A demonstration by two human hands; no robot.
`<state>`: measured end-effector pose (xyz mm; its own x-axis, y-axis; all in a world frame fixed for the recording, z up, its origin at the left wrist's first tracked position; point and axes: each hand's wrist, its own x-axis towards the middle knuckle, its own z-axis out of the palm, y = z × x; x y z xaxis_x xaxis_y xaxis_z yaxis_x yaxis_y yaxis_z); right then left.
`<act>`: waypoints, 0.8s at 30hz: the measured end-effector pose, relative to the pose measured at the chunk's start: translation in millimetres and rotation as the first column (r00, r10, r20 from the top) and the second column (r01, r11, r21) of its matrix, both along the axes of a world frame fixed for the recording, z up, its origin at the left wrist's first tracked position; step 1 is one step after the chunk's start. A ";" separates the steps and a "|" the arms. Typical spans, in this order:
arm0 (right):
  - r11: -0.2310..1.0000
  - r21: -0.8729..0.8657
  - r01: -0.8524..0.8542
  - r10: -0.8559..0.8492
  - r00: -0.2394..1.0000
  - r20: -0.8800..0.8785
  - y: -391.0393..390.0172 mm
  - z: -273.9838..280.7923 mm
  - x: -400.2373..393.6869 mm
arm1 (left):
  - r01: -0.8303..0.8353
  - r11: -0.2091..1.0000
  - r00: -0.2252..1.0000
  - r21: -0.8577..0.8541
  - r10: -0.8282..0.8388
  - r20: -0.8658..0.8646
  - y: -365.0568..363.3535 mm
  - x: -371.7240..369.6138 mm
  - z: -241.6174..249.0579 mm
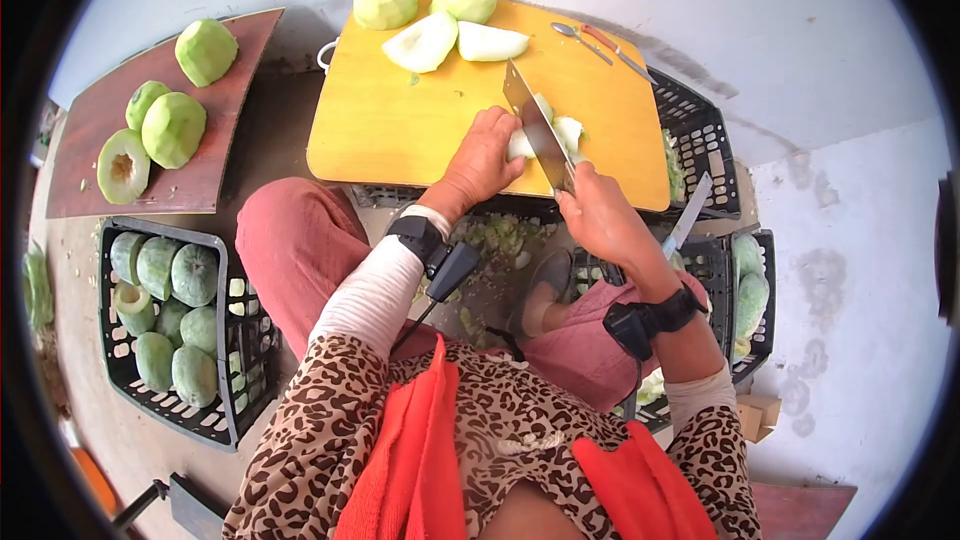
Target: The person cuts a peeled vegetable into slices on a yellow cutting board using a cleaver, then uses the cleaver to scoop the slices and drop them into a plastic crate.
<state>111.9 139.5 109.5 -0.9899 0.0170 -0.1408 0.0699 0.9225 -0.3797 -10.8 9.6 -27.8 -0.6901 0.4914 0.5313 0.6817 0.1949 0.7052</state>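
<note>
My right hand (pixel 603 212) grips the handle of a broad cleaver (pixel 538 125), its blade slanting up and left over the yellow board (pixel 400 130). Directly left of the blade, my left hand (pixel 484 155) is closed on a pale melon piece (pixel 520 145), which shows partly between the fingers and the blade. Cut melon pieces (pixel 568 132) lie just right of the blade. Farther back on the board are two peeled melons (pixel 385 0) and two large melon wedges (pixel 421 42). A spoon (pixel 564 30) and a red-handled peeler (pixel 600 37) rest at the board's back right.
On the left, a brown board (pixel 90 140) holds peeled melons (pixel 174 130). Below it a black crate (pixel 222 340) contains unpeeled green melons (pixel 193 275). More black crates (pixel 715 140) stand right of and under the yellow board. A knife (pixel 692 208) sticks up at the right crate.
</note>
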 end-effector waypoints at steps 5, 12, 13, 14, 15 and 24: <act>0.999 0.015 0.047 -0.046 0.997 -0.054 -3.3 -38.2 -27.2 | -0.010 0.999 1.000 -0.046 0.010 0.005 1.3 -0.1 0.2; 0.992 -0.028 0.126 -0.128 0.984 -0.127 11.1 -41.9 -41.4 | -0.093 0.994 0.995 -0.056 0.090 -0.043 -3.0 4.6 4.1; 0.990 -0.038 0.139 -0.143 0.982 -0.126 10.9 -38.8 -38.2 | -0.088 0.995 0.995 -0.051 0.085 -0.045 -3.5 3.9 3.0; 0.987 -0.048 0.155 -0.160 0.979 -0.125 10.3 -35.3 -31.4 | -0.079 0.996 0.996 -0.047 0.077 -0.045 -3.3 3.2 1.6; 0.983 -0.058 0.175 -0.181 0.976 -0.122 7.7 -29.5 -23.9 | -0.068 0.997 0.997 -0.044 0.066 -0.045 -2.4 3.1 0.7; 0.998 0.001 0.065 -0.065 0.998 -0.006 -9.5 2.4 5.2 | -0.062 0.998 0.998 -0.023 0.061 -0.035 -1.9 1.4 -0.2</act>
<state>117.1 130.0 111.8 -0.9875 0.0819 -0.1346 0.1277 0.9165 -0.3792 -9.5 7.7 -28.0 -0.7012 0.4614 0.5435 0.6914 0.2540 0.6764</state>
